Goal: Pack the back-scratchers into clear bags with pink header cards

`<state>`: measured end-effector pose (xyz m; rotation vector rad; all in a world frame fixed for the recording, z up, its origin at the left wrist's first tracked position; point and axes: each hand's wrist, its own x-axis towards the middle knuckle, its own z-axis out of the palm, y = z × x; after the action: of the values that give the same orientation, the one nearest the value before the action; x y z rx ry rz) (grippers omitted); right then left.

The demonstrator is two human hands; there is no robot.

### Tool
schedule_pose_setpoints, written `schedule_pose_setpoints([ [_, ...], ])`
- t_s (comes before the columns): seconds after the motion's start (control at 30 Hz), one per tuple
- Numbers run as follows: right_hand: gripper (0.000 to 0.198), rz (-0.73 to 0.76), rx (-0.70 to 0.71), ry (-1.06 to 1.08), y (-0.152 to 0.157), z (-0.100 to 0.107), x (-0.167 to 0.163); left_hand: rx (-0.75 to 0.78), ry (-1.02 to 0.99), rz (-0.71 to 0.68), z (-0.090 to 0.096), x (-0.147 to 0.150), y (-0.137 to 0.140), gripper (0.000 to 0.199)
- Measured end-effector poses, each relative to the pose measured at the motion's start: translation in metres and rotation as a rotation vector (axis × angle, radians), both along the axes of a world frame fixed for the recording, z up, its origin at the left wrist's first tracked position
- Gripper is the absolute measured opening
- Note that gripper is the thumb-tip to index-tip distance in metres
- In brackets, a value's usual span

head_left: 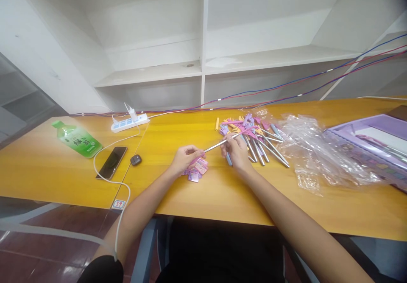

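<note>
A back scratcher with a silver metal rod [213, 147] and a pink hand-shaped head is held between both hands, slanting up to the right. My left hand [185, 160] is closed around its lower end, where a bit of pink shows. The fingers of my right hand [237, 151] pinch the rod near the pink head. Small pink and purple printed cards [196, 171] lie in a loose stack under my left hand. Just beyond my right hand is a pile of similar back scratchers [264, 147] with pink, purple and orange heads and metal rods.
Clear plastic bags [327, 151] are heaped on the right, beside a purple tray [346, 126]. Leftward are a green bottle [78, 138] on its side, a phone [112, 162], a black case [135, 160] and a power strip [129, 123]. A white cable [110, 181] hangs over the table edge.
</note>
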<state>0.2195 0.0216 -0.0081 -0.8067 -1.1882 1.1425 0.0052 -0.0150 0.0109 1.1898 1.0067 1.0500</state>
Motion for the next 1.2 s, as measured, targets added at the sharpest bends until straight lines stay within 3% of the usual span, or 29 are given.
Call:
schedule_pose_setpoints([
  [0.43,0.036,0.187,0.061,0.027,-0.007,-0.005,-0.002,-0.087,-0.074,-0.112,-0.002,0.001,-0.004,0.046],
  [0.57,0.038,0.238,0.011,0.027,-0.001,0.005,0.003,0.004,0.042,-0.067,-0.001,-0.001,-0.001,0.044],
  [0.67,0.038,0.137,-0.036,0.208,0.01,0.016,0.014,0.149,0.22,-0.014,0.002,-0.004,0.001,0.041],
  [0.8,0.033,-0.165,-0.112,0.395,0.025,0.021,0.036,0.302,0.338,0.021,0.009,-0.011,0.002,0.035],
  [1.0,0.015,-0.367,-0.121,0.011,0.031,0.013,0.049,0.308,0.126,0.241,0.011,-0.02,0.01,0.028],
  [1.1,0.017,-0.346,-0.07,-0.182,0.025,0.016,0.046,0.345,0.011,0.321,0.009,-0.023,0.014,0.023],
  [1.2,0.021,-0.283,-0.114,-0.282,0.021,0.016,0.045,0.339,-0.064,0.338,0.008,-0.024,0.015,0.022],
])
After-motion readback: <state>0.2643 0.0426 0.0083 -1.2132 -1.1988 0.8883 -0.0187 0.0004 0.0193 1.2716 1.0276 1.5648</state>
